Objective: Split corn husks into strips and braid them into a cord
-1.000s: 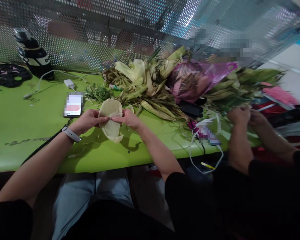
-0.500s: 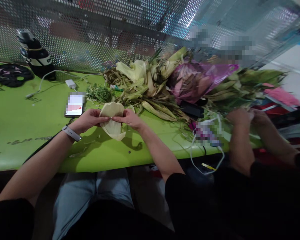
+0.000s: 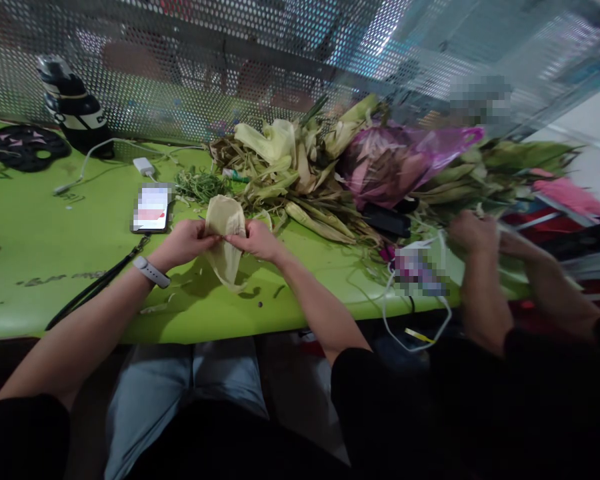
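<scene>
A pale corn husk (image 3: 225, 217) is pinched at its middle between my two hands, above the green tabletop (image 3: 105, 293). My left hand (image 3: 193, 241) grips its left side, thumb pointing inward. From the other side my right hand (image 3: 259, 240) holds it, and the two thumb tips almost meet. The husk's upper part stands up while its lower part hangs down, narrowed and folded. Just behind lie green shreds (image 3: 200, 185) and a heap of corn husks (image 3: 275, 147). A lit phone (image 3: 151, 209) with a black strap lies near my left hand.
A black bottle (image 3: 77, 117) and black mask (image 3: 27, 148) stand at the back left by a perforated metal screen (image 3: 180, 80). White cables and a charger (image 3: 143, 167) lie nearby. A pink plastic bag (image 3: 385, 160) sits among husks. At right, another person's hands (image 3: 475, 233) work close by.
The husk's lower part has drawn in from a wide, rounded sheet to a narrower fold between my hands. My left wrist has shifted slightly right.
</scene>
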`<act>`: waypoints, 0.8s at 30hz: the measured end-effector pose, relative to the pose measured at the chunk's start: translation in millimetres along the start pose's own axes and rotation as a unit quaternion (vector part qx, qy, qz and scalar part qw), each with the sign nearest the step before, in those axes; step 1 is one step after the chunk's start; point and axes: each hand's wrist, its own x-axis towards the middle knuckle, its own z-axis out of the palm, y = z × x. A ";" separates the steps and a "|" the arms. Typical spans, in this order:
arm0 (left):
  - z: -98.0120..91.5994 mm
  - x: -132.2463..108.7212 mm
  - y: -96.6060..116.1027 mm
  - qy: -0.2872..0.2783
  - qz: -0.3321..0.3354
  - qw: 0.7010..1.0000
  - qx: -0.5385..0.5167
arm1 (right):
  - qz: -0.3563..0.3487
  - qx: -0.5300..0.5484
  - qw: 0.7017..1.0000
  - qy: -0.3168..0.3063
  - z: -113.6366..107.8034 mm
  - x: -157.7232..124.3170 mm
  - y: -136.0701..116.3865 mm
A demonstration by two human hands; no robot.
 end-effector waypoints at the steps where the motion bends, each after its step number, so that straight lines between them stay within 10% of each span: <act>1: 1.6 -1.3 2.4 0.012 0.002 0.999 0.045 | -0.007 -0.048 0.999 0.014 1.2 -1.1 -2.4; 13: 19.5 -14.0 27.3 0.034 -0.023 0.941 0.336 | -0.038 -0.394 0.914 0.093 31.8 -10.7 -20.0; 24: 1.5 -11.9 17.6 0.059 0.015 0.997 0.055 | -0.031 0.075 0.995 0.061 9.0 5.7 10.5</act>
